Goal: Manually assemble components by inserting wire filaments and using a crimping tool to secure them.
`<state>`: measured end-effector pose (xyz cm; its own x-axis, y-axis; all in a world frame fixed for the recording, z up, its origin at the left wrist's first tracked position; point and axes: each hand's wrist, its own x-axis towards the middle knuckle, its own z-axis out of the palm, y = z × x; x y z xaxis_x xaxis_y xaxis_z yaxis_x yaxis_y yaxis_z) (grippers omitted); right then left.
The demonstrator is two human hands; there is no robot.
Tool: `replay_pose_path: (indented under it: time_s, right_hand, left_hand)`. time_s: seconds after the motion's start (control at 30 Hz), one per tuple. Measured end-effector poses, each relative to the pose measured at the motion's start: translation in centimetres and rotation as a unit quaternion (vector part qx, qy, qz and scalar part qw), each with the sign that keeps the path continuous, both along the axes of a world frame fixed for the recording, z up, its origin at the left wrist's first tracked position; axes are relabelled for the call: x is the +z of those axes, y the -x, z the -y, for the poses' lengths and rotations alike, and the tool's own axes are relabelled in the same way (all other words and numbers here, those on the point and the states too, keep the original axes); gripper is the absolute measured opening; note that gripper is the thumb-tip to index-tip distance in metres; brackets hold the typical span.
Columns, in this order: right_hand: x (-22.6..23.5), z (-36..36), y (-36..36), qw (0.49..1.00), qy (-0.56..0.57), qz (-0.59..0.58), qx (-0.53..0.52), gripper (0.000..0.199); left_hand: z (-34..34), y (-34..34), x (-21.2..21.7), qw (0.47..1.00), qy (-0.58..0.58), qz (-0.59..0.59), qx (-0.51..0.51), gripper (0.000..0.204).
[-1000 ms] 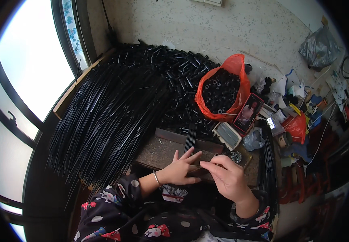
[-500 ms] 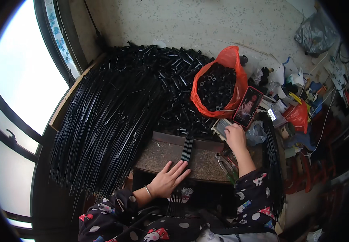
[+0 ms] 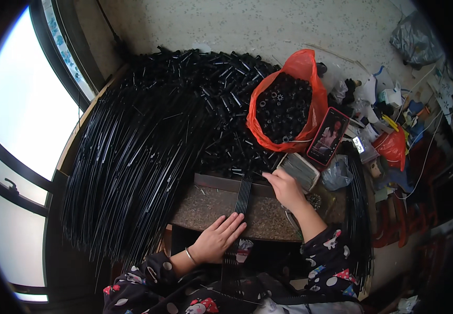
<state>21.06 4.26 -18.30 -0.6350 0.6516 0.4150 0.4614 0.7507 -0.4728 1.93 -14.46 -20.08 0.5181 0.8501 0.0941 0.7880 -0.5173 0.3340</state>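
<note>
My left hand (image 3: 217, 239) lies flat with its fingers stretched over a row of thin black rods (image 3: 244, 194), pressing them to the worn brown board (image 3: 271, 214). The rods lie side by side, running from a heap of black tubular parts (image 3: 231, 99) past the board's near edge. My right hand (image 3: 288, 192) is over the board's back ledge, just right of the rods' far ends. Its thumb and forefinger are pinched; whatever they hold is too small to make out. Beside it stands a shallow pale box (image 3: 300, 172) of thin grey metal pieces.
A large sheaf of long black rods (image 3: 127, 162) fills the left side. An orange plastic bag (image 3: 253, 118) of small black parts stands behind the box, with a phone (image 3: 328, 137) leaning beside it. Clutter and more black rods (image 3: 360, 209) are at the right.
My right hand has moved from the pale box leftward to near the rods' far ends, uncovering the box. My left hand stays flat on the rods. The view has shifted slightly.
</note>
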Motion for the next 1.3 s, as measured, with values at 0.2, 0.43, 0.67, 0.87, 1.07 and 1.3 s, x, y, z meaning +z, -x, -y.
replay_pose_path:
  time_s: [0.2, 0.43, 0.67, 0.87, 1.07, 1.3]
  right_hand:
    - [-1.1, 0.6, -0.1, 0.996, 0.017, 0.08, -0.016, 0.019]
    - [-1.2, 0.6, -0.1, 0.997, 0.027, 0.077, -0.011, 0.021]
    - [-0.7, -0.3, -0.3, 0.989, -0.066, 0.129, 0.018, 0.022]
    - [0.6, 0.0, 0.2, 0.981, -0.046, 0.19, 0.019, 0.023]
    - [-0.2, -0.2, 0.6, 0.993, -0.028, 0.108, 0.038, 0.022]
    - [0.2, 0.1, 1.5, 0.994, 0.006, 0.105, 0.034, 0.02]
  left_hand:
    - [-0.3, -0.1, 0.5, 1.0, 0.015, -0.004, -0.002, 0.074]
    - [-0.4, 0.1, 0.6, 1.0, 0.027, -0.001, -0.005, 0.075]
    - [-0.4, 0.1, 0.8, 1.0, 0.029, -0.011, -0.005, 0.079]
    - [-0.3, 0.1, 0.3, 1.0, 0.022, -0.013, 0.004, 0.082]
    - [-0.2, 0.1, 0.2, 1.0, 0.02, 0.0, 0.003, 0.084]
    - [0.0, 0.2, 0.0, 0.999, -0.014, -0.033, 0.0, 0.085]
